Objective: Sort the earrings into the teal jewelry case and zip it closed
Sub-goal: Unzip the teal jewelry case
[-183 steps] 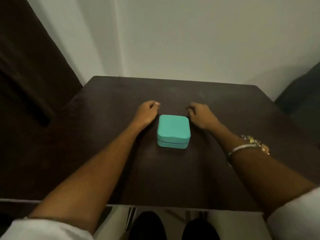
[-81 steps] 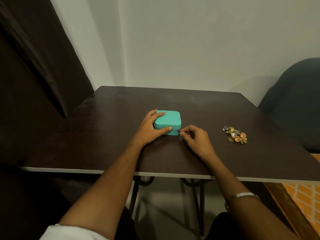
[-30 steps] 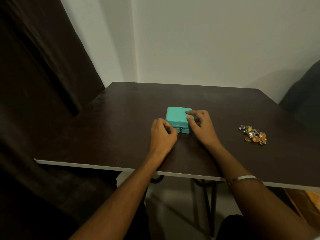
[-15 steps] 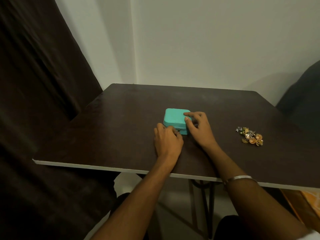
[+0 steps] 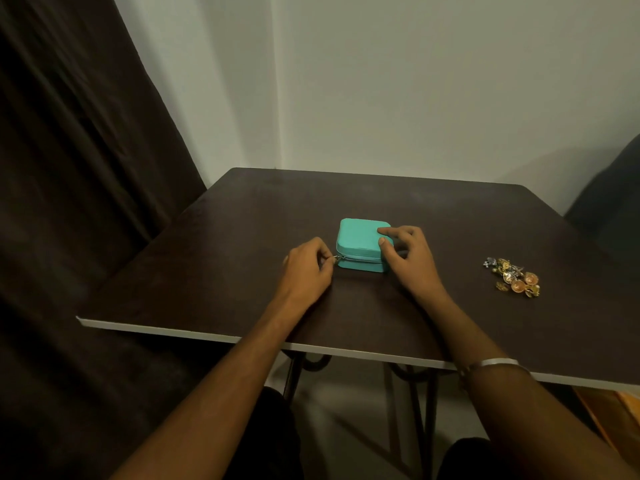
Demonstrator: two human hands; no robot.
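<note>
The teal jewelry case (image 5: pixel 362 244) sits near the middle of the dark table (image 5: pixel 242 237), lid down, its zipper line showing along the near side. At the case's near left corner the left hand (image 5: pixel 306 271) has its fingers curled in, pinching the small metal zipper pull (image 5: pixel 337 259) between thumb and fingertips; the hand rests on the table just beside the case. The right hand (image 5: pixel 405 258) is on the case's right side, the thumb on the near right corner, the forefinger laid on top of the lid, and the other fingers bent down along the right wall, so the hand steadies the case. A silver bangle (image 5: pixel 491 363) circles the right wrist, above the table's near edge.

The earrings (image 5: pixel 512 277) lie in a loose pile of gold, orange and silver pieces on the table, well apart from the case to its right.

A dark curtain (image 5: pixel 69 168) hangs at the left, a pale wall (image 5: pixel 415 81) stands behind the table, and a dark upholstered shape (image 5: pixel 613 199) shows at the far right.
</note>
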